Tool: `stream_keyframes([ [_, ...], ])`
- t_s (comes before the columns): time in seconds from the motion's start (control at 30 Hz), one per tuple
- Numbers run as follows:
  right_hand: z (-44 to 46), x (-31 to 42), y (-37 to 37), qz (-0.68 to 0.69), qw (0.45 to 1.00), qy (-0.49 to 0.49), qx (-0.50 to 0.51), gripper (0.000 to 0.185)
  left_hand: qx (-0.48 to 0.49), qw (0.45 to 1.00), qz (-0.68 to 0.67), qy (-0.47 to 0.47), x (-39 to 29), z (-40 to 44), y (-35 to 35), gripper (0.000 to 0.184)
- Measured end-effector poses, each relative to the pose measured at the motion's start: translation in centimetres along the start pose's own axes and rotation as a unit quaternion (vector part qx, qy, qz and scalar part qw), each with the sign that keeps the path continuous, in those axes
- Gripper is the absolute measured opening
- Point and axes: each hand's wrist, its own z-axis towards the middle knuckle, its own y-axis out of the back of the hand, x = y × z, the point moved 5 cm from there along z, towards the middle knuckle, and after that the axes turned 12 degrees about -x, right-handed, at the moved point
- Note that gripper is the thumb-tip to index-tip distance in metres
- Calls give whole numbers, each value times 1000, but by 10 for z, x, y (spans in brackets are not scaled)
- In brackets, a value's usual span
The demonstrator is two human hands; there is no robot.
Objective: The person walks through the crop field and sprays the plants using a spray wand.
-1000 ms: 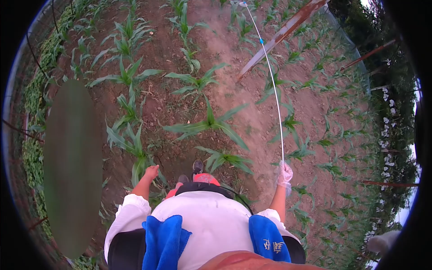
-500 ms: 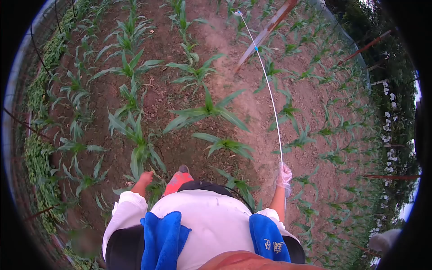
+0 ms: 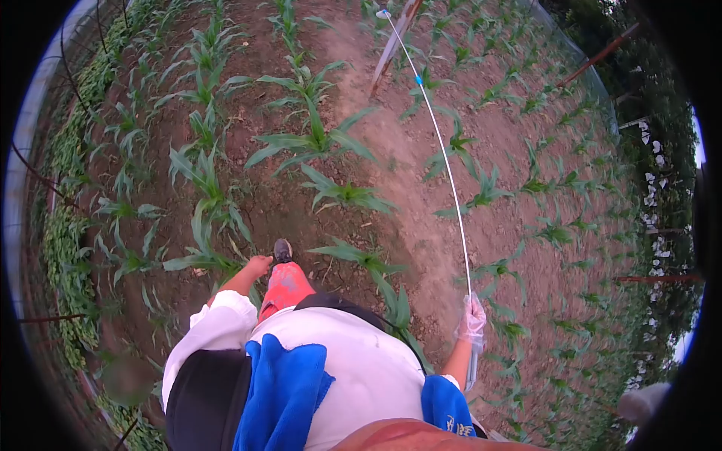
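Note:
In my right hand (image 3: 472,316), which wears a clear plastic glove, is the lower end of a long, thin white sprayer wand (image 3: 444,150). A blue joint (image 3: 418,80) sits along it, and its pale head (image 3: 383,13) reaches far ahead, near a rusty post. My left hand (image 3: 259,265) is bare, its fingers curled in beside my shoe and just right of a young corn plant (image 3: 207,259). Whatever those fingers hold, if anything, cannot be made out.
Rows of young corn plants (image 3: 320,139) grow from brown soil. A slanting rusty post (image 3: 391,49) stands ahead. My shoe (image 3: 283,250) and red trouser leg (image 3: 286,286) show below. A blue towel (image 3: 282,395) hangs over my chest. Leafy green growth (image 3: 68,248) lines the left edge.
My view has moved forward and turned slightly, so the plants sit lower and further left. My left hand has swung forward and right, and one foot has stepped forward. My right hand keeps the wand.

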Motion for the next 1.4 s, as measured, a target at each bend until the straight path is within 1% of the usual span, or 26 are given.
stream_keyframes([
  [0.07,-6,-9,22,-1,1000,2,-8,24,0,994,76,-78,-1,-12,-17,32],
  [0.1,-13,-15,40,7,1000,-19,-13,23,2,993,80,-82,3,-22,-26,32],
  [0.13,-18,-19,51,17,999,-39,-16,23,2,993,85,-79,5,-30,-30,32],
  [0.23,-28,-34,68,-8,1000,-23,-11,22,7,995,83,-58,10,-61,-35,32],
  [0.4,-37,-50,62,43,999,-25,-15,20,-8,995,72,-70,27,-60,-32,33],
  [0.43,-36,-54,58,40,999,-8,-13,21,-5,995,65,-73,28,-59,-32,34],
  [0.47,-39,-50,57,35,999,8,-10,21,-1,995,63,-71,32,-56,-30,34],
  [0.53,-47,-44,57,18,1000,6,-6,22,8,992,75,-97,46,-52,-34,35],
  [0.6,-45,-33,46,13,1000,11,4,22,-9,996,49,-76,58,-52,-36,35],
  [0.67,-48,-30,46,34,999,-7,8,21,-23,998,27,-51,84,-51,-39,36],
  [0.7,-49,-28,48,32,999,-3,14,21,-17,996,52,-71,97,-44,-40,36],
  [0.73,-52,-29,52,27,999,-23,28,19,-11,993,77,-91,107,-39,-43,36],
  [0.8,-56,-40,68,18,998,-43,45,17,-12,992,92,-83,115,-55,-36,36],
  [0.87,-55,-51,84,-14,996,9,87,19,-14,992,106,-74,136,-61,-36,36],
  [0.93,-62,-38,96,-43,995,17,94,18,-39,995,68,-58,169,-48,-42,37],
  [0.97,-64,-40,105,-49,994,8,96,18,-44,990,116,-69,155,-72,-32,39],
  [1.07,-62,-58,132,-52,993,6,102,19,-35,995,88,-42,164,-90,-36,40],
  [1.1,-60,-67,141,-66,993,-7,97,19,-65,987,117,-92,170,-90,-42,36],
  [1.13,-61,-80,154,-81,992,-25,93,19,-68,988,113,-86,175,-100,-47,36],
  [1.17,-59,-96,165,-81,992,-27,98,19,-59,966,188,-167,170,-111,-53,34],
  [1.2,-60,-97,173,-78,991,-26,102,19,-50,931,262,-249,160,-120,-62,32],
  [1.23,-64,-94,181,-93,990,-15,109,18,-25,977,167,-129,139,-160,-56,29],
  [1.27,-68,-91,187,-109,987,-5,116,18,-29,977,166,-129,141,-166,-64,29],
  [1.3,-72,-91,193,-103,988,-15,113,19,-27,978,137,-158,144,-172,-74,30],
  [1.37,-76,-95,202,-95,989,-23,109,18,-31,991,70,-106,155,-177,-90,31],
  [1.4,-79,-100,206,-88,990,-31,103,19,-36,991,73,-105,161,-181,-95,31],
])
